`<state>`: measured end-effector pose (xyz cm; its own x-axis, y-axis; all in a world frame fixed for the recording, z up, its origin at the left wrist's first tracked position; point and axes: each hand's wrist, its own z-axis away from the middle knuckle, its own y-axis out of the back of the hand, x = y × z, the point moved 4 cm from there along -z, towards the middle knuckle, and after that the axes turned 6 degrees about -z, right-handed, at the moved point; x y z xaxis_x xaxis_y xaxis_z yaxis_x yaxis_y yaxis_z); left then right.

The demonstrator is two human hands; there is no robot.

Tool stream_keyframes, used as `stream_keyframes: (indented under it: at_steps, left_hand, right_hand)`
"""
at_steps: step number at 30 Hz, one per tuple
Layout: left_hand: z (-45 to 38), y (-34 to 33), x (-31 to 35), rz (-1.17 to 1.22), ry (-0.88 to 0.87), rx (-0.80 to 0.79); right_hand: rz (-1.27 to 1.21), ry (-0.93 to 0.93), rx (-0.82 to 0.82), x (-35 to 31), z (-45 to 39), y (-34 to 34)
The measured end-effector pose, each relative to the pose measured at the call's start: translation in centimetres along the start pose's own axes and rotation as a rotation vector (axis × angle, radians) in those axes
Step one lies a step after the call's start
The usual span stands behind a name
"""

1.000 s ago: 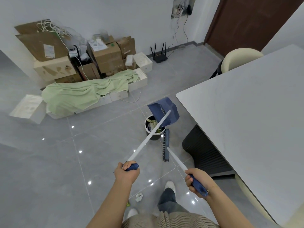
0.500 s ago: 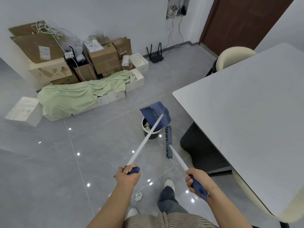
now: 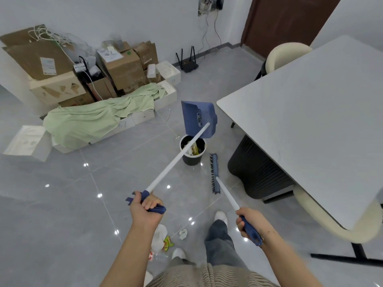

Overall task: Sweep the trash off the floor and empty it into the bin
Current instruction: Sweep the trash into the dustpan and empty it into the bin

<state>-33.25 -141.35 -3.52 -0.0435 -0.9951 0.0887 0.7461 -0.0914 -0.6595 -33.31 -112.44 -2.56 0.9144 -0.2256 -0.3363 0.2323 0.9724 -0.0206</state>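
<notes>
My left hand (image 3: 145, 208) grips the blue end of a long white handle whose blue dustpan (image 3: 198, 119) hangs tipped up above and just beyond a small black bin (image 3: 192, 159) with trash inside. My right hand (image 3: 247, 221) grips the blue end of the broom handle; the blue broom head (image 3: 214, 172) rests on the floor just right of the bin. Loose trash (image 3: 165, 240), a white scrap and coloured wrappers, lies on the grey tiles by my feet, partly hidden behind my left forearm.
A grey table (image 3: 310, 121) with a dark ribbed base (image 3: 257, 175) and cream chairs (image 3: 284, 52) fills the right side. Cardboard boxes (image 3: 120, 65), white boxes and a green cloth (image 3: 95, 119) are piled at the back left. A router (image 3: 187, 65) stands by the wall.
The dustpan has lifted and swung upward, away from the bin's mouth. My left hand has turned on the handle end. The broom head stays on the floor beside the bin.
</notes>
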Motion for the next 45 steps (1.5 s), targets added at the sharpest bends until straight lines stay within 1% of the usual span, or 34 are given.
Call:
stream_keyframes:
  at_steps: [2,5,7,11,14,17,20,22,24,26,28,31,35,38,42,45]
  left_hand:
    - [1.6,-1.0,1.4,-0.202,-0.09,0.01]
    - [3.7,-2.6,2.9,-0.584,-0.26,0.026]
    - [5.1,-3.2,3.1,-0.776,-0.341,-0.008]
    - [7.8,-1.9,3.4,-1.0,-0.379,-0.025]
    - [8.8,0.0,2.9,-1.141,-0.377,0.025]
    - [9.4,2.1,1.2,-1.198,-0.355,0.097]
    - [10.3,4.6,-1.5,-1.242,-0.383,0.161]
    - [11.1,6.2,-3.4,-1.288,-0.441,0.2]
    - [12.0,7.8,-5.2,-1.349,-0.492,0.234]
    - [13.2,9.1,-7.9,-1.417,-0.525,0.248]
    - [14.5,9.9,-10.3,-1.453,-0.554,0.259]
    - [15.8,10.9,-12.2,-1.434,-0.606,0.307]
    - [17.4,11.7,-12.9,-1.487,-0.631,0.336]
    - [18.8,12.0,-13.9,-1.531,-0.634,0.318]
    - [20.2,13.1,-13.3,-1.563,-0.622,0.314]
    - [20.7,14.6,-12.6,-1.594,-0.593,0.29]
  right_hand:
    - [0.089,-0.001,0.05,1.1,0.6,-0.2]
    - [0.24,0.113,0.101,0.8,0.4,-0.6]
    - [0.325,0.161,0.121,-0.1,-0.1,-0.7]
    - [0.383,0.149,0.165,-1.7,-3.1,0.8]
    - [0.412,0.118,0.203,-2.1,-6.7,3.1]
    - [0.51,0.073,0.205,0.0,-9.8,5.2]
    - [0.655,-0.068,0.19,5.4,-11.3,8.3]
    - [0.722,-0.136,0.18,9.7,-10.8,10.8]
    - [0.756,-0.149,0.163,13.9,-9.3,12.8]
    - [0.745,-0.155,0.127,16.2,-7.8,15.6]
    - [0.6,-0.218,0.087,15.7,-6.8,18.4]
    - [0.472,-0.16,0.099,11.9,-5.5,21.5]
    - [0.486,-0.056,0.141,8.3,-5.0,24.3]
    - [0.486,-0.041,0.184,7.5,-6.0,26.3]
    - [0.496,-0.091,0.189,10.9,-7.4,28.2]
    - [0.541,-0.186,0.186,17.8,-6.8,28.9]
